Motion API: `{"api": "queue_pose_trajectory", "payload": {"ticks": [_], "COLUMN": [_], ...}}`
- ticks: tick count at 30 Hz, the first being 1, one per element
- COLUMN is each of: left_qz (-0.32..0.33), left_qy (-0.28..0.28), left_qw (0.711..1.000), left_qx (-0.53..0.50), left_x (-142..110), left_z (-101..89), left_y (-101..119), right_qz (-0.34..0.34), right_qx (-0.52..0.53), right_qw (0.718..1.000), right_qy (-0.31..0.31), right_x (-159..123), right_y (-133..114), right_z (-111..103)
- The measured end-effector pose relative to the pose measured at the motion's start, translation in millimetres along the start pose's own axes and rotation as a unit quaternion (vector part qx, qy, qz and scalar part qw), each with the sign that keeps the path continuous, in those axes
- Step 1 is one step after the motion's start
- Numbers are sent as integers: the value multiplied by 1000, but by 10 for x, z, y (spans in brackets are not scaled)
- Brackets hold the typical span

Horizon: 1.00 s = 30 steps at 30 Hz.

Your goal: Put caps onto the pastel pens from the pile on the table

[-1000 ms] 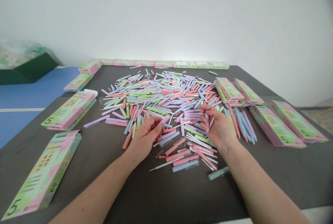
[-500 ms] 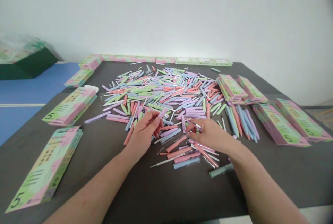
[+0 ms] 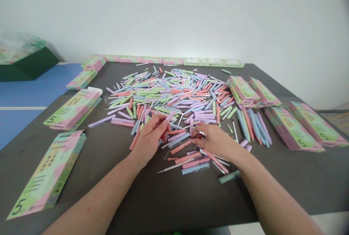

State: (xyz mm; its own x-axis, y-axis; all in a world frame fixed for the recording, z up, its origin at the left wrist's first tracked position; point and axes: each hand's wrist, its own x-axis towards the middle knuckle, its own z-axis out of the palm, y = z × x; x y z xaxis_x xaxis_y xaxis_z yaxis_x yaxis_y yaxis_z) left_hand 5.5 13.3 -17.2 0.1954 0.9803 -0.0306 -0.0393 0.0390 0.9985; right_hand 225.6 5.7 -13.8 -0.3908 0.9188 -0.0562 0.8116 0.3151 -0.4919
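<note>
Pinching a pink pen between thumb and bent fingers, the left hand rests at the near side of a heap of pastel pens, with the pen's end showing above the fingertips. Just to its right, the right hand lies palm down over the pens, its fingers close together and curled around something small and dark red; whether they grip it or only touch it is hard to tell.

Nearer the lower edge of the frame, a few pens lie loose on the dark grey desk: pink pens, a pale blue pen and, at lower right, a sage-green pen. A pastel box marked 5 lies at lower left, with another above it. At right, two similar boxes lie beyond a fan of blue and coral pens, and more boxes are stacked toward the upper right. A row of boxes lines the far desk edge. At upper left, a dark green box stands beyond a blue floor, below a white wall.
</note>
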Motion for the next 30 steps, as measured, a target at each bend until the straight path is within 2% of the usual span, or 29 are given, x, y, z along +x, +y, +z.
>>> {"api": "queue_pose_trajectory", "payload": {"ticks": [4, 7, 11, 15, 20, 25, 28, 30], "left_qz": [-1, 2, -5, -5, -5, -4, -5, -8], "left_qy": [1, 0, -1, -5, -3, -6, -3, -3], "left_qw": [1000, 1000, 1000, 1000, 1000, 1000, 1000, 1000], "left_qx": [4, 5, 8, 6, 3, -8, -14, -15], "left_x": [-2, 3, 11, 12, 7, -6, -15, -16], "left_z": [-14, -18, -20, -27, -25, -7, 4, 10], "left_y": [-10, -29, -48, -44, -38, -24, -9, 1], "right_qz": [47, 84, 83, 67, 37, 47, 56, 64], "right_qx": [38, 6, -33, -23, -56, -64, -7, 120], "right_qw": [997, 993, 996, 997, 997, 997, 998, 991], "right_qy": [42, 78, 31, -29, -23, -21, -2, 10], "right_x": [-31, -50, -59, -52, -27, -10, -13, -21], "right_y": [50, 87, 92, 44, -1, 3, -1, -12], "right_z": [-115, -184, -200, -166, -106, -90, -102, -108]}}
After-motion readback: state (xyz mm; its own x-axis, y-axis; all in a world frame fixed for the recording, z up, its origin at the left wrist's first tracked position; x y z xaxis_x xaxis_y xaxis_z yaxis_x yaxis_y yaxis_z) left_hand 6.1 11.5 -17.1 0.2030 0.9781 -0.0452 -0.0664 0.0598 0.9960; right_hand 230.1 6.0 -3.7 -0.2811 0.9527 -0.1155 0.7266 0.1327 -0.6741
